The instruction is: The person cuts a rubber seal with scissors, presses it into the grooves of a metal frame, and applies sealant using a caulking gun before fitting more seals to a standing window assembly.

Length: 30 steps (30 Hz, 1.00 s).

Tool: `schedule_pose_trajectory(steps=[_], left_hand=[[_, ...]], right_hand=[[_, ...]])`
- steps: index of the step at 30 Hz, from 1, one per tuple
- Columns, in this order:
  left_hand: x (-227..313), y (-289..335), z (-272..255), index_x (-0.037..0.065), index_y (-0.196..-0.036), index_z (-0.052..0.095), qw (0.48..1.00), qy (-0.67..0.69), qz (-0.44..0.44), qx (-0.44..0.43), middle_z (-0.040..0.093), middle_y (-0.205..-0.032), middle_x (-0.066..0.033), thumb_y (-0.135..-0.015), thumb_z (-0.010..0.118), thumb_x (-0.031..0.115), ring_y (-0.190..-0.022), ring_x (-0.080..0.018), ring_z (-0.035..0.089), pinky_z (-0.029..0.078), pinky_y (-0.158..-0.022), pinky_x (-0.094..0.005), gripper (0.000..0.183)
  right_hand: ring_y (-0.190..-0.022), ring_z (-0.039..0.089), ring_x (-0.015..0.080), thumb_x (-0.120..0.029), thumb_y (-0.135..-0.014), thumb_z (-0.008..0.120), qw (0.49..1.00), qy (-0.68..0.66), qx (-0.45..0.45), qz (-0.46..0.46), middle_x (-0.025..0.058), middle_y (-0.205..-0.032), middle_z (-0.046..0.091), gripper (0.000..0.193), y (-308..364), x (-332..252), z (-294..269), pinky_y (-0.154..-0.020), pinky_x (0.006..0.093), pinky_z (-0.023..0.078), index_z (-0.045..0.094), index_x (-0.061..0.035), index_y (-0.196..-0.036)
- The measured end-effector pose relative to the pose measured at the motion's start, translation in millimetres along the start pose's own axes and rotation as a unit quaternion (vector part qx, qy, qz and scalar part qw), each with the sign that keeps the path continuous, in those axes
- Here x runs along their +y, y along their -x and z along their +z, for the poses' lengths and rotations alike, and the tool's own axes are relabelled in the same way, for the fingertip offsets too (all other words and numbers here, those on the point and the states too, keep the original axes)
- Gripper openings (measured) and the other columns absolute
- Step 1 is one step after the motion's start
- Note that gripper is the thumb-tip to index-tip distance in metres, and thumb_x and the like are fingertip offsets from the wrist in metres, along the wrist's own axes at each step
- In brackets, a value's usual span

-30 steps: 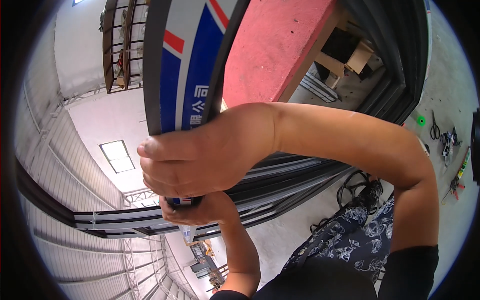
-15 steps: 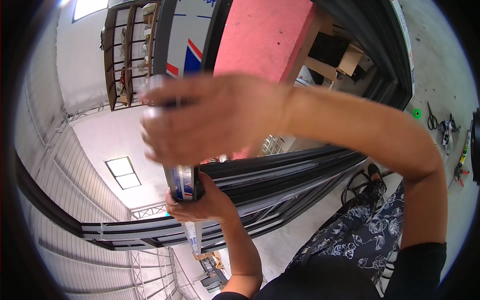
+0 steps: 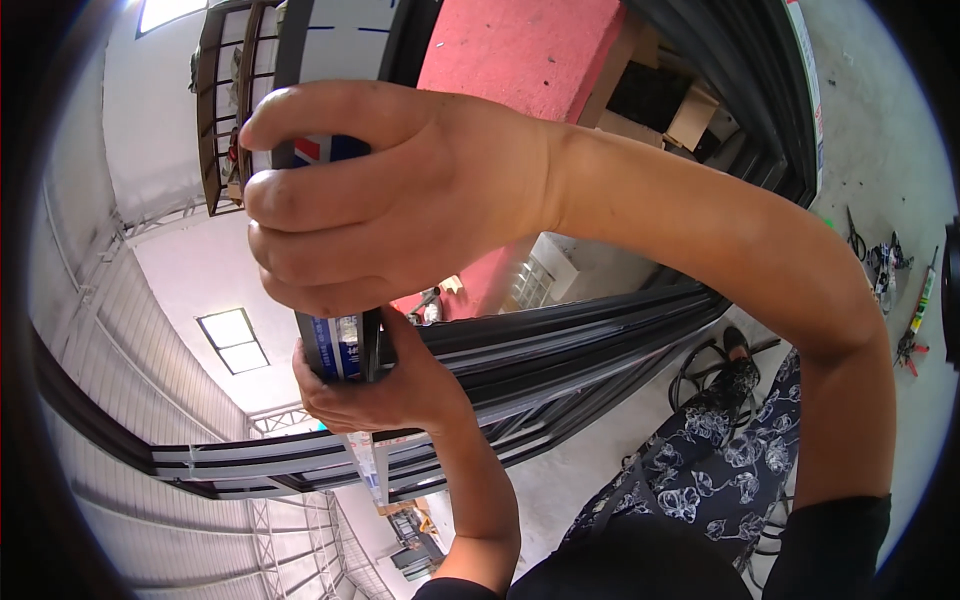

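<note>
A dark frame bar (image 3: 350, 62), covered with white, blue and red protective film, runs down from the top of the view. My right hand (image 3: 400, 205) lies across it with the fingers curled over its far side. The fingertips are partly out of sight. Lower on the same bar, my left hand (image 3: 390, 390) is closed around it, thumb on the right side and fingers on the left. Below the left hand, a pale film-covered strip (image 3: 370, 462) shows. Dark frame rails (image 3: 540, 350) extend rightward from beside the left hand.
A pink surface (image 3: 520, 55) lies behind the frame, with an open cardboard box (image 3: 695, 115) beyond it. Scissors (image 3: 856, 235) and a coloured tube-like tool (image 3: 922, 305) lie on the floor at the right. A brown shelf (image 3: 215, 110) stands at the far left.
My right hand, blurred before, is now sharp and sits slightly higher and further left. My left hand appears a little further left, still around the bar. The whole view has shifted slightly.
</note>
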<state>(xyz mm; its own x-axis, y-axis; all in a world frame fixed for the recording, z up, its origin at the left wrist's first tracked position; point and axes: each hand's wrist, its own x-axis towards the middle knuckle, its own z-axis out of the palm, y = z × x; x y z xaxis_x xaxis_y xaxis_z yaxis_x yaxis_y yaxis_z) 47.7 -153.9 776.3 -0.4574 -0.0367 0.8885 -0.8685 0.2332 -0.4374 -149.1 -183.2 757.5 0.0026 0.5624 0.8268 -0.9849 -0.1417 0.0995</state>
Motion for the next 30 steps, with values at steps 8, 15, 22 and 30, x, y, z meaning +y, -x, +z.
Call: schedule_pose_trajectory(steps=[8, 15, 22, 30], left_hand=[[-2.3, -4.7, -14.8, 0.004, -0.110, 0.057, 0.985, 0.100, -0.125, -0.060, 0.057, -0.101, -0.0110, -0.071, 0.084, 0.039, -0.097, -0.0338, 0.053, 0.038, -0.091, -0.0475, 0.058], [-8.1, -2.3, -8.8, 0.007, -0.108, 0.056, 0.991, 0.048, -0.118, -0.051, 0.056, -0.099, -0.0083, -0.076, 0.078, 0.038, -0.097, -0.0315, 0.053, 0.038, -0.088, -0.0475, 0.049], [-10.2, -15.5, -11.1, 0.006, -0.116, 0.053, 0.997, -0.008, -0.047, -0.061, 0.058, -0.105, -0.0087, -0.081, 0.077, 0.038, -0.099, -0.0319, 0.055, 0.039, -0.091, -0.0487, 0.053], [-10.9, -1.1, -5.3, 0.002, -0.127, 0.053, 0.999, -0.016, -0.023, -0.017, 0.060, -0.108, -0.0077, -0.072, 0.083, 0.035, -0.099, -0.0301, 0.056, 0.041, -0.094, -0.0485, 0.071]], right_hand=[[-0.093, 0.057, 0.0136, -0.018, -0.077, 0.065, 0.998, -0.041, -0.029, 0.029, -0.0049, -0.086, 0.057, 0.006, -7.9, -1.6, -1.7, -0.102, 0.0391, 0.046, 0.061, -0.0145, -0.080], [-0.103, 0.056, 0.0157, -0.026, -0.089, 0.061, 0.982, -0.094, -0.159, 0.032, -0.0025, -0.103, 0.059, 0.020, -9.5, -3.4, -8.6, -0.102, 0.0379, 0.046, 0.063, -0.0123, -0.104], [-0.106, 0.054, 0.0148, -0.025, -0.092, 0.057, 0.971, -0.107, -0.212, 0.005, -0.0015, -0.108, 0.059, 0.026, -24.6, 1.4, -11.0, -0.100, 0.0341, 0.045, 0.061, -0.0100, -0.113], [-0.101, 0.056, 0.0133, -0.025, -0.089, 0.058, 0.973, -0.086, -0.210, 0.044, -0.0052, -0.102, 0.058, 0.023, -24.2, -4.0, -20.0, -0.096, 0.0338, 0.043, 0.062, -0.0183, -0.110]])
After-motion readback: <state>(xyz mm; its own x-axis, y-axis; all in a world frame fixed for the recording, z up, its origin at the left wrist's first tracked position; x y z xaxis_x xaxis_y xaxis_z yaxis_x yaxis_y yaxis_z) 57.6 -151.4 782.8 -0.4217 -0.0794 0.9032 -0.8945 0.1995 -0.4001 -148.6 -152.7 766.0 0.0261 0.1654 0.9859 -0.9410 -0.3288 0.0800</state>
